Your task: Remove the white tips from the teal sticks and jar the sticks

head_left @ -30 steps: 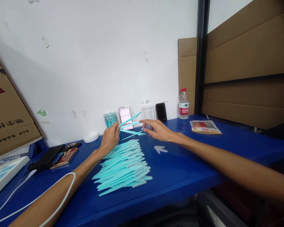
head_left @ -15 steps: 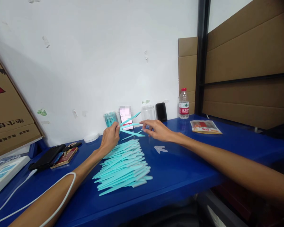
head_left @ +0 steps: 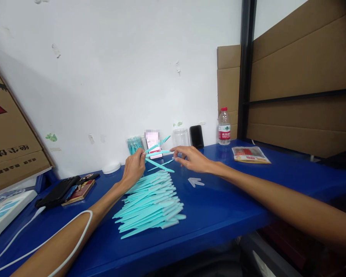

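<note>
My left hand point(head_left: 135, 166) is closed around several slim turquoise eyebrow razors point(head_left: 156, 164), which fan out to the right from its fingertips. The fingers of my right hand point(head_left: 192, 158) are bent at the far end of the middle razor, with the index fingertip on it; a small pale bit shows by the thumb, too small to name. Below the left hand, a large pile of the same razors point(head_left: 152, 204) lies side by side on the blue table point(head_left: 219, 207). One single razor lies behind the pile. Several clear plastic slips point(head_left: 196, 182) lie below the right hand.
Along the wall stand a jar of turquoise razors point(head_left: 134, 145), a lit phone point(head_left: 153, 140), a clear jar point(head_left: 180, 137), a black case point(head_left: 196, 137) and a water bottle point(head_left: 224, 129). A white lid point(head_left: 111, 168) and black pouch point(head_left: 57, 191) lie left; a food packet point(head_left: 250, 154) lies right.
The fanned razors in my left hand have shifted slightly: the lowest tips further down, and the upper one has moved a little. Both hands stay nearly in place.
</note>
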The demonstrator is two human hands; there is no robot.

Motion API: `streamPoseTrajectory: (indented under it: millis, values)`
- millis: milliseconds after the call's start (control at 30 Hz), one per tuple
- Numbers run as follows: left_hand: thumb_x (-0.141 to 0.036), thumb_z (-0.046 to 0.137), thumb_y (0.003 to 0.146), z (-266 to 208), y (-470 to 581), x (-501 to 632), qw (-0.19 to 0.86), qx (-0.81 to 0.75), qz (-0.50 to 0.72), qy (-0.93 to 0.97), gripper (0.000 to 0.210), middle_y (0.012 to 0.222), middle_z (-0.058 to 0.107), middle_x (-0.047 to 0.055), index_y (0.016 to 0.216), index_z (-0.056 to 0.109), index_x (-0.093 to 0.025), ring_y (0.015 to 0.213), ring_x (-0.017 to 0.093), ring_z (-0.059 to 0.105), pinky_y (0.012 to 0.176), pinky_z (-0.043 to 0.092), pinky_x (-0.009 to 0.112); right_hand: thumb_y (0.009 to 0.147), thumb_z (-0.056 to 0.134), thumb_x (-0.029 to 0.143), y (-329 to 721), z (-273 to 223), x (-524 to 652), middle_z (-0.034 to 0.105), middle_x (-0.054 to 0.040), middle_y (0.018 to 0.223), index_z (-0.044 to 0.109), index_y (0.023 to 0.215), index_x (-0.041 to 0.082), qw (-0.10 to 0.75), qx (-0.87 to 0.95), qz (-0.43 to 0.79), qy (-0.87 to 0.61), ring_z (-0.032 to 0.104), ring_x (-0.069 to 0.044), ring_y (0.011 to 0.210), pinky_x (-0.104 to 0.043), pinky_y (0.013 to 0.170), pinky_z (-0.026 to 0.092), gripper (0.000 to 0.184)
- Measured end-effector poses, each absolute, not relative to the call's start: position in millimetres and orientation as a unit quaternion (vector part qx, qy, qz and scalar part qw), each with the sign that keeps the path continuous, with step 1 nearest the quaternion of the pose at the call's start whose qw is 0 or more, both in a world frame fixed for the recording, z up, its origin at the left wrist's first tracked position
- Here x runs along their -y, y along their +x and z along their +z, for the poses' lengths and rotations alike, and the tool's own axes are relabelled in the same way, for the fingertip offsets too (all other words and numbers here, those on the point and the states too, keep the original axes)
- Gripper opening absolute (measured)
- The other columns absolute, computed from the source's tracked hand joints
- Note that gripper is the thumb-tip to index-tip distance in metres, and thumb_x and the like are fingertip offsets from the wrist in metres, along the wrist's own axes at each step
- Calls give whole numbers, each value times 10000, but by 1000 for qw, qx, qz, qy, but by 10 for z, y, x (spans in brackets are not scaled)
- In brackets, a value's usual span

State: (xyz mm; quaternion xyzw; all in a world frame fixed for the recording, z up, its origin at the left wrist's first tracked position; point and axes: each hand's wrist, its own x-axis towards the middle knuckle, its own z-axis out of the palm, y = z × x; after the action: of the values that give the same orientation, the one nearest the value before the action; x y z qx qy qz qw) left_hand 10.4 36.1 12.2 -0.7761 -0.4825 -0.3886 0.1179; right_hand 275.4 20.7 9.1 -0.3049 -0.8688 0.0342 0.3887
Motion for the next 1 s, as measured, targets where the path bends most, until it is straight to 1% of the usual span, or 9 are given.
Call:
streamPoseTrajectory:
  millis: [133, 233, 400, 633, 733, 867, 1000]
  values:
    - [-308, 338, 962, 133, 108, -352, 117, 486, -390, -774, 218, 595, 468, -26, 836, 487, -209, 525, 152, 450, 559, 273, 263, 873, 534, 173, 2756, 87, -211, 628, -69, 1197, 618, 1008, 192, 388, 870, 30, -302, 588, -101, 662, -283, 644, 451, 160]
    - [-307, 344, 960, 136, 110, -353, 116, 484, -397, -772, 214, 590, 459, -29, 829, 483, -210, 524, 151, 441, 560, 272, 262, 873, 528, 165, 2753, 91, -207, 639, -62, 1168, 614, 1019, 193, 386, 872, 27, -300, 593, -106, 682, -275, 643, 448, 171]
    - [-294, 349, 956, 137, 114, -352, 118, 480, -408, -767, 202, 582, 448, -33, 824, 478, -212, 522, 149, 428, 561, 269, 262, 871, 531, 168, 2746, 100, -187, 632, -69, 1187, 617, 1021, 189, 387, 870, 28, -304, 596, -112, 698, -272, 636, 445, 175]
    - [-292, 343, 953, 146, 118, -331, 118, 478, -417, -764, 206, 582, 453, -33, 819, 481, -218, 524, 153, 430, 562, 279, 263, 867, 532, 162, 2740, 101, -185, 625, -67, 1198, 621, 1032, 202, 390, 869, 35, -303, 586, -100, 661, -275, 630, 443, 192]
    - [-296, 335, 955, 146, 118, -333, 119, 480, -418, -762, 218, 580, 451, -32, 820, 488, -218, 529, 156, 440, 565, 285, 265, 871, 535, 173, 2741, 95, -193, 633, -67, 1174, 622, 1055, 207, 389, 869, 36, -303, 574, -93, 631, -282, 636, 446, 206]
    - [-285, 339, 949, 147, 117, -336, 120, 483, -418, -760, 210, 575, 461, -31, 821, 492, -218, 528, 157, 443, 563, 284, 265, 872, 536, 169, 2743, 90, -196, 642, -66, 1136, 617, 1103, 211, 389, 870, 35, -300, 592, -108, 676, -288, 655, 451, 249]
    - [-288, 349, 949, 146, 112, -337, 118, 481, -422, -760, 199, 571, 447, -36, 809, 473, -220, 526, 155, 433, 564, 281, 265, 865, 539, 162, 2742, 94, -188, 635, -70, 1177, 618, 1054, 201, 390, 871, 34, -296, 597, -112, 688, -289, 652, 454, 209]
